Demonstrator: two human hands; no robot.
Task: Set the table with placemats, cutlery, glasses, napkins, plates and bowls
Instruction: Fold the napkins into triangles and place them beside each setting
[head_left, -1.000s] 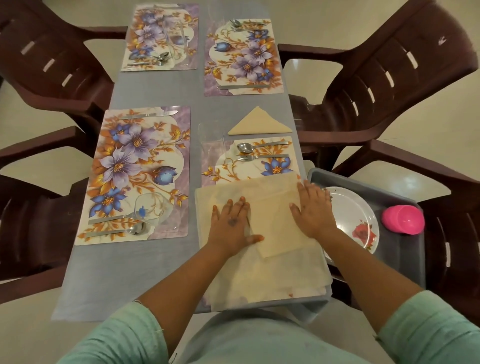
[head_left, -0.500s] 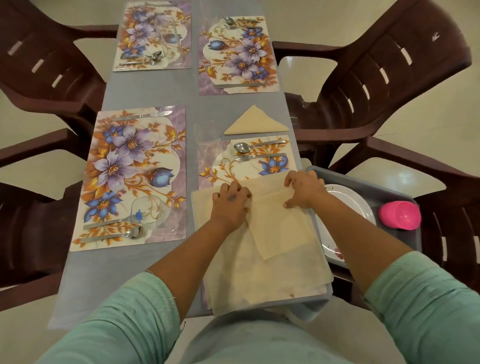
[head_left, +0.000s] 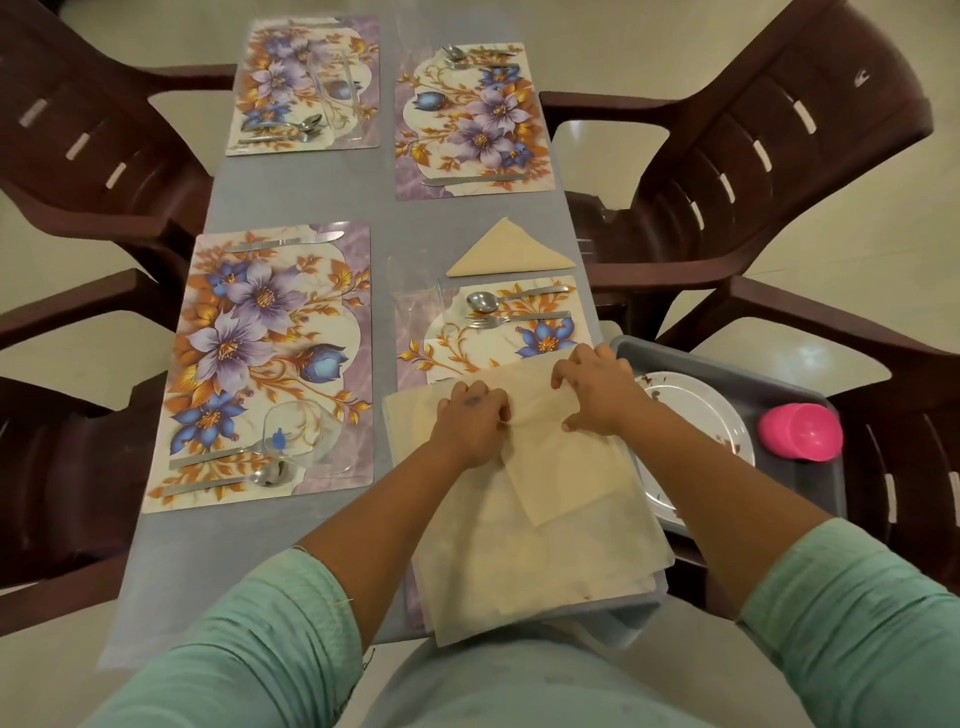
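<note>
A stack of cream napkins (head_left: 524, 551) lies on the near right placemat (head_left: 535, 338). On top sits a smaller, partly folded napkin (head_left: 566, 467). My left hand (head_left: 470, 423) pinches its left edge with curled fingers. My right hand (head_left: 597, 387) grips its far right corner. A folded triangular napkin (head_left: 509, 252) lies beyond that placemat, above a spoon (head_left: 498, 299) and fork (head_left: 511, 319). A clear glass (head_left: 415, 291) stands at the placemat's far left. The near left placemat (head_left: 260, 358) carries cutlery and a glass (head_left: 298, 439).
A grey tray (head_left: 727, 382) on the chair to my right holds a white plate (head_left: 696, 410) and a pink cup (head_left: 800, 431). Two more placemats (head_left: 472, 119) with cutlery lie at the far end. Dark brown plastic chairs (head_left: 779, 150) stand on both sides of the table.
Both hands went from lying flat on the napkin to curling and pinching its far edge. They moved towards each other and slightly away from me.
</note>
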